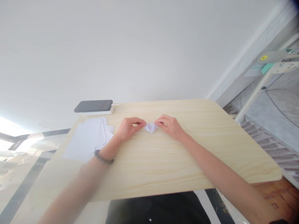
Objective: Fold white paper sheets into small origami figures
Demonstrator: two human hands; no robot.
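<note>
A small folded piece of white paper is held between my hands over the middle of the table. My left hand pinches its left corner between thumb and fingertips. At the opposite corner, my right hand grips it with the same kind of pinch. The paper has creases and a point that faces down toward me. Beside my left forearm lies a stack of white paper sheets, some loosely overlapping.
The light wooden table stands against a white wall. A dark phone rests on a white power bank with a cable at the back left. To the right are a pale metal frame and a grey bed.
</note>
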